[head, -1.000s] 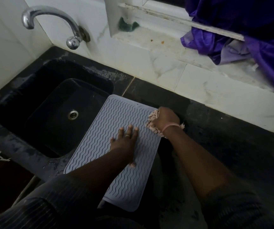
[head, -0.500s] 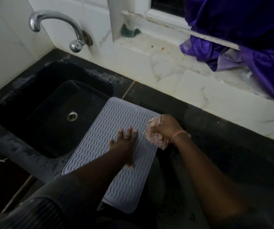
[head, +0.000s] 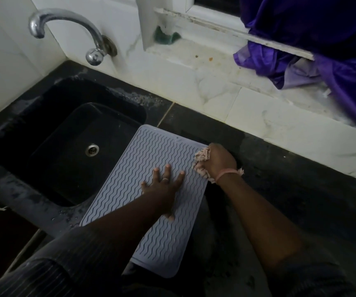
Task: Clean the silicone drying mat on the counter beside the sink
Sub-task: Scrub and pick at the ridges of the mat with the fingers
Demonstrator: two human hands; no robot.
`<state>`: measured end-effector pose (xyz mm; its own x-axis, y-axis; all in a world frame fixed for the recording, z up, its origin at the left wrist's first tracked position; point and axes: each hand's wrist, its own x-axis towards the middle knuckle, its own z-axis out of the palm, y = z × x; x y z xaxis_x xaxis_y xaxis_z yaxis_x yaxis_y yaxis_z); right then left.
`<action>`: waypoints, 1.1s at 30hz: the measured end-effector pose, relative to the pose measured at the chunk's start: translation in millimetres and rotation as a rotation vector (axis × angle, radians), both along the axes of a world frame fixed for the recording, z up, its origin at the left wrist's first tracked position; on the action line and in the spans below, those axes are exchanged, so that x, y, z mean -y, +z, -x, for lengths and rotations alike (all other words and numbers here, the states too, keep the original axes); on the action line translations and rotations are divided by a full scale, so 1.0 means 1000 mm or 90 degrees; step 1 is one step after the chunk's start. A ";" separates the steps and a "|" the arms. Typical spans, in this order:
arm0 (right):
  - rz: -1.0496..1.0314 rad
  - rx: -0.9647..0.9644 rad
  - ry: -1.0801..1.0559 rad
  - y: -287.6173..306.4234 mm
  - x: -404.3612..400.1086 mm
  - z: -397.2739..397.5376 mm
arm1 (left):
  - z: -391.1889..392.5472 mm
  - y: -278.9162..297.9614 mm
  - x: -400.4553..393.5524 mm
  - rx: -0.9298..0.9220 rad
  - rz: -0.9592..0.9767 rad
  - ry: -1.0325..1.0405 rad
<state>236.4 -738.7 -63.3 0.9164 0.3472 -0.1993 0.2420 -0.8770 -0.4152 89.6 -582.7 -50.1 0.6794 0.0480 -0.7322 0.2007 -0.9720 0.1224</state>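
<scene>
My right hand [head: 219, 160], fingers squeezed on the pink rag [head: 201, 155], has slid back to the gray drying mat's [head: 151, 153] far right corner. My left hand [head: 164, 185], fingers spread, presses the mat flat beside the sink [head: 50, 133]. More wiping left, I think.

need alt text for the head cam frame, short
A person's left hand presses flat on a grey ribbed silicone mat while the right hand scrubs its far right edge with a pink cloth. The mat lies on a dark counter beside a black sink under a chrome tap.
</scene>
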 end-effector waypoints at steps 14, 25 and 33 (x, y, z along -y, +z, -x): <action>-0.085 -0.262 -0.112 0.038 0.015 -0.005 | 0.002 0.003 -0.003 0.009 0.022 0.014; 0.030 -0.100 0.017 0.009 0.002 0.030 | 0.000 0.000 0.000 -0.004 -0.002 0.011; 0.064 0.041 -0.021 0.011 -0.003 -0.027 | 0.001 0.003 -0.003 0.007 0.023 0.002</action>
